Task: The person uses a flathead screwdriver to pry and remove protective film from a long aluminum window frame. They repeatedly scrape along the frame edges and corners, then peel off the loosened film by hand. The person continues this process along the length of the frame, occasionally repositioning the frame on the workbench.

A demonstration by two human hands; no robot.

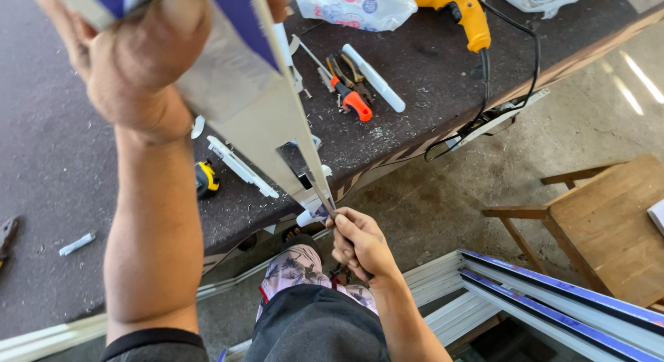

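Observation:
My left hand (135, 54) is raised close to the camera and grips the upper end of a long grey metal profile (259, 116) with a blue protective film; the profile runs down towards the table edge. My right hand (360, 243) is low by the table edge, closed around a thin tool (324, 198) whose tip meets the profile's lower end beside a rectangular cut-out (296, 163). What kind of tool it is stays hidden in my fist.
The dark worktable (415, 65) carries orange-handled pliers (353, 99), a white tube (377, 82), a yellow drill (463, 13) with black cable, a tape measure (206, 179), white plastic parts and bags. A wooden stool (609, 224) and stacked profiles (553, 300) lie on the floor at right.

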